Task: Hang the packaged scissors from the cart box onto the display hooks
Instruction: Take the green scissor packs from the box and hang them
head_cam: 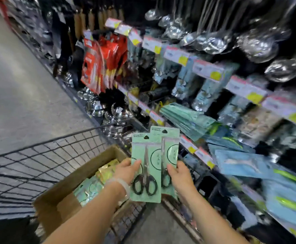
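Store aisle. Person's left hand (128,170) pinches a green scissors pack (146,168); right hand (178,175) grips a second pack (170,155) just behind it, w/ hang-holes up, likely ready for the display hooks, which are blurred. More packs sit in the cart box (64,196) below.

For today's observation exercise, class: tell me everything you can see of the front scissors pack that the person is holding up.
The front scissors pack is a pale green card with a dark hang hole at its top and a clear blister over steel-bladed scissors with black loop handles, points up. It is held upright, slightly tilted, above the cart's cardboard box. The left hand grips its left edge, thumb on the front. Its right edge overlaps a second, similar pack held by the right hand. It is not yet on a hook.
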A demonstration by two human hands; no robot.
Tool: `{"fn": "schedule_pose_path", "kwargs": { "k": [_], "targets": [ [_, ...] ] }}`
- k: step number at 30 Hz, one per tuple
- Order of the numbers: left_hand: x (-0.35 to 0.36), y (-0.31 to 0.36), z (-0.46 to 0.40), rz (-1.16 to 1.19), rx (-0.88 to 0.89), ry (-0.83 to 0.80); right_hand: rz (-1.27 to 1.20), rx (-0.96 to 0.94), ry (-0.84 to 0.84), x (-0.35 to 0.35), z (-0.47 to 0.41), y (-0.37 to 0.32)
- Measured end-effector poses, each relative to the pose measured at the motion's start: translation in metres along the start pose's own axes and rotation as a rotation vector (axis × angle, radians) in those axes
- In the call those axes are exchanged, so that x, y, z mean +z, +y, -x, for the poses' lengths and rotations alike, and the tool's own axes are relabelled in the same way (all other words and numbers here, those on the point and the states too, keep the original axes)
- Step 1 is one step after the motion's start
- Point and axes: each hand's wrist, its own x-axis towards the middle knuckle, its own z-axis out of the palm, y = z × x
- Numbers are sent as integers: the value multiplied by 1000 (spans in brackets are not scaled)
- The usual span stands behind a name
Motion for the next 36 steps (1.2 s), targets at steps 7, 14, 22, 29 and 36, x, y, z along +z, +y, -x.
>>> {"fn": "schedule_pose_path", "kwargs": {
  "k": [7,14,22,29,36],
  "targets": [
    [154,-40,141,-308,141,-262,-128,87,341,-174,155,103],
    [312,-103,301,-620,231,-598,-355,186,746,-303,327,209],
    [429,-159,425,-734,268,-875,-538,288,1031,-391,441,290],
    [522,-189,475,-694,237,-1007,-540,308,1181,-463,491,336],
    [628,-204,500,-701,200,-1036,-562,354,1280,-559,496,376]
  ]
}}
